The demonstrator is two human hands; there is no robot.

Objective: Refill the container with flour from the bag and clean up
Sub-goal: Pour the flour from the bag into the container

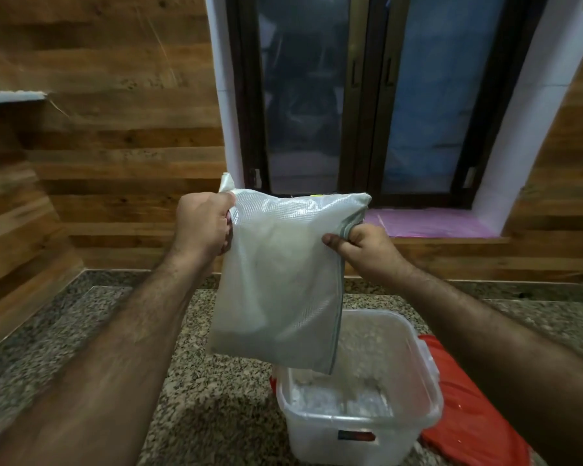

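A white woven flour bag [280,284] hangs upside down in the air, its mouth pointing down over a clear plastic container [414,371] on the counter. My left hand [204,223] grips the bag's upper left corner. My right hand [360,245] pinches the bag's right edge near the top. The bag looks slack and mostly flat. White flour lies in the container's bottom, partly hidden by the bag's lower edge.
A red lid or cloth [468,415] lies right of the container, touching it. The speckled granite counter [189,381] runs under both arms. Wood-panelled walls [115,146] stand behind and left. A dark window [367,95] with a pink sill [428,222] is straight ahead.
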